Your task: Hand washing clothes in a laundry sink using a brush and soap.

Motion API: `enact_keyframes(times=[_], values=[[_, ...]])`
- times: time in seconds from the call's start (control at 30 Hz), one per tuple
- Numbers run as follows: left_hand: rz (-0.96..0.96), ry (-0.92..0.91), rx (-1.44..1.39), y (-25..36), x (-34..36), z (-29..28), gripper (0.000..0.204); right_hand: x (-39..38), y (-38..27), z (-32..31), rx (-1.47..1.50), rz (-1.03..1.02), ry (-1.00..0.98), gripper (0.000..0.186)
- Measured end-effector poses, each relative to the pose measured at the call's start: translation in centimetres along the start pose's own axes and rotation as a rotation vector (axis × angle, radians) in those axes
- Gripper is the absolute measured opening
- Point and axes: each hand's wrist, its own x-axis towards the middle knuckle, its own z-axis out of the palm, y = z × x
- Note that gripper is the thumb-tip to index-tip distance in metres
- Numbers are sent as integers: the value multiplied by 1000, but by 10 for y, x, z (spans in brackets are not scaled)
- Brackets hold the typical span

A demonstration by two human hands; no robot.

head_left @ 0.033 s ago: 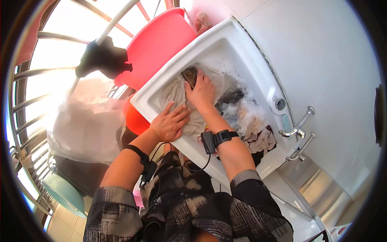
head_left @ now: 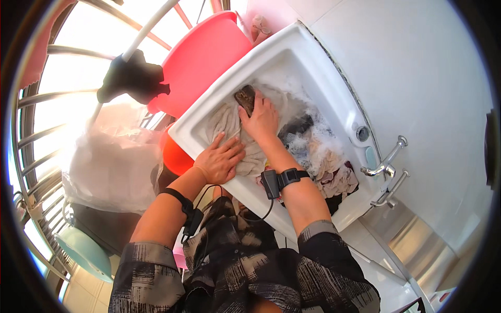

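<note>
In the white sink (head_left: 315, 65), a wet off-white cloth (head_left: 222, 120) lies spread over the left part. My right hand (head_left: 261, 119) is curled round a dark brown scrubbing brush (head_left: 243, 99) and presses it onto the cloth near the sink's far side. The brush's underside is hidden. Flat on the near part of the cloth rests my left hand (head_left: 219, 160), its fingers stretched out and slightly apart. Dark and beige wet clothes (head_left: 326, 164) with foam lie in the sink to the right of my right forearm.
Two metal taps (head_left: 386, 169) stick out over the sink's right edge, near a pale green soap bar (head_left: 370, 156). A large pink basin (head_left: 209, 57) stands beyond the sink's left edge, with a red-orange tub (head_left: 176, 155) below. A black cloth (head_left: 133, 78) hangs on a pole at left.
</note>
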Motion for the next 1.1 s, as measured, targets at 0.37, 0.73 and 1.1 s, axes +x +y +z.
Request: enact_keyframes(times=[0.37, 0.73, 1.1], values=[[-97, 29, -91, 1, -2, -1, 44, -29, 84, -27, -37, 136, -96, 75], [-116, 93, -112, 2, -7, -7, 48, -90, 23, -38, 73, -159, -308, 79], [-123, 113, -83, -1, -12, -2, 44, -15, 47, -18, 14, 178, -91, 75]])
